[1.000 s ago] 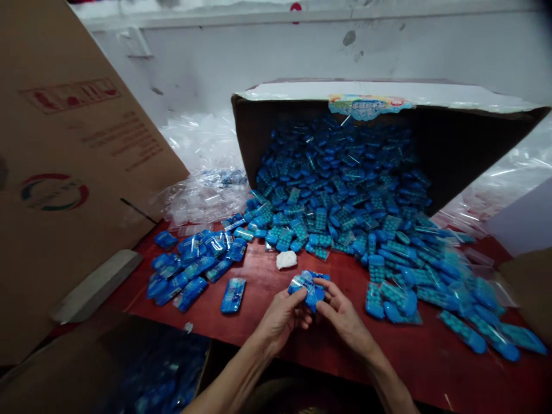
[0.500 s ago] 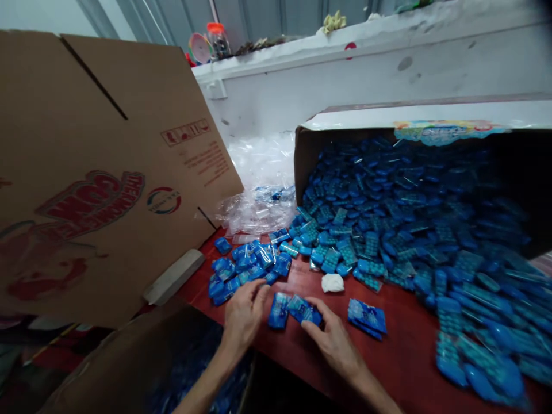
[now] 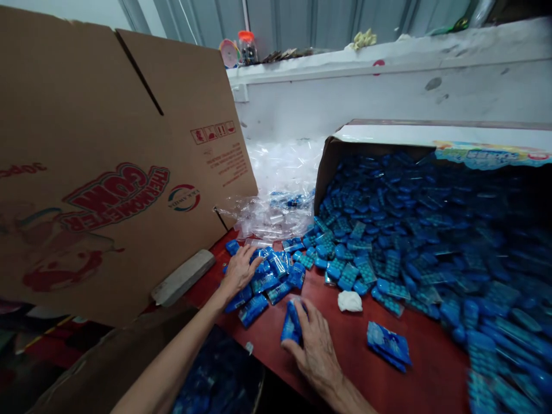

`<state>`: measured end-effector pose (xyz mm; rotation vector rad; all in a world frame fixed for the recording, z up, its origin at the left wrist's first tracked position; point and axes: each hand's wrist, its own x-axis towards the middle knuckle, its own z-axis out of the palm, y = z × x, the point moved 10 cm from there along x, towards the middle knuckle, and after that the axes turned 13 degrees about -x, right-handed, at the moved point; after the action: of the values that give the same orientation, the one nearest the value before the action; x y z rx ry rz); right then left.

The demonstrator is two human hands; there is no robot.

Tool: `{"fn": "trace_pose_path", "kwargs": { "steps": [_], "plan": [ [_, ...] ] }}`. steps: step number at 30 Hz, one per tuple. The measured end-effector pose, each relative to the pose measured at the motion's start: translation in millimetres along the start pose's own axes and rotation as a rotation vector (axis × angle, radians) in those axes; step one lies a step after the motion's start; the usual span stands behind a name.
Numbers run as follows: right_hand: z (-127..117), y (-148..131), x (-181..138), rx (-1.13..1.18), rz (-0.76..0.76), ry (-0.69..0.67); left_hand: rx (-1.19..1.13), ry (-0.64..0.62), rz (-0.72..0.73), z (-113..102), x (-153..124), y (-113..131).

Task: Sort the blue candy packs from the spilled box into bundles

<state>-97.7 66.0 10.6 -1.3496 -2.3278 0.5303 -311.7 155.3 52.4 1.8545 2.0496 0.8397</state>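
My left hand [image 3: 240, 270] lies with fingers spread on a small pile of wrapped blue packets [image 3: 269, 276] at the left of the red table [image 3: 345, 339]. My right hand [image 3: 314, 345] is closed around a few blue packets [image 3: 291, 322] standing on edge near the table's front. A loose wrapped packet [image 3: 388, 344] lies to the right of it. A small white wad [image 3: 349, 301] sits between the hands and the big heap.
A cardboard box on its side [image 3: 388, 133] spills a large heap of blue blister packs [image 3: 409, 230] over the table. A tall printed carton [image 3: 107, 172] stands at left. Clear plastic bags [image 3: 276, 190] lie behind. A box holding blue packets [image 3: 215, 379] sits below the table edge.
The view swung left. My left hand moved from the held packet out to the small pile at left. My right hand gathered the packets and stood them on edge.
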Motion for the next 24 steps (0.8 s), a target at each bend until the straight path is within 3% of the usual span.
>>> {"fn": "trace_pose_path", "kwargs": {
  "steps": [5, 15, 24],
  "plan": [
    [11, -12, -3, -0.124, -0.112, -0.065, -0.045, -0.092, 0.085, 16, 0, 10],
    [27, -11, 1, -0.215, -0.151, -0.055, -0.060, -0.075, 0.174, 17, -13, 10],
    [34, -34, -3, -0.202, -0.250, -0.070, 0.036, -0.083, 0.161, 9, -55, 7]
  ]
}}
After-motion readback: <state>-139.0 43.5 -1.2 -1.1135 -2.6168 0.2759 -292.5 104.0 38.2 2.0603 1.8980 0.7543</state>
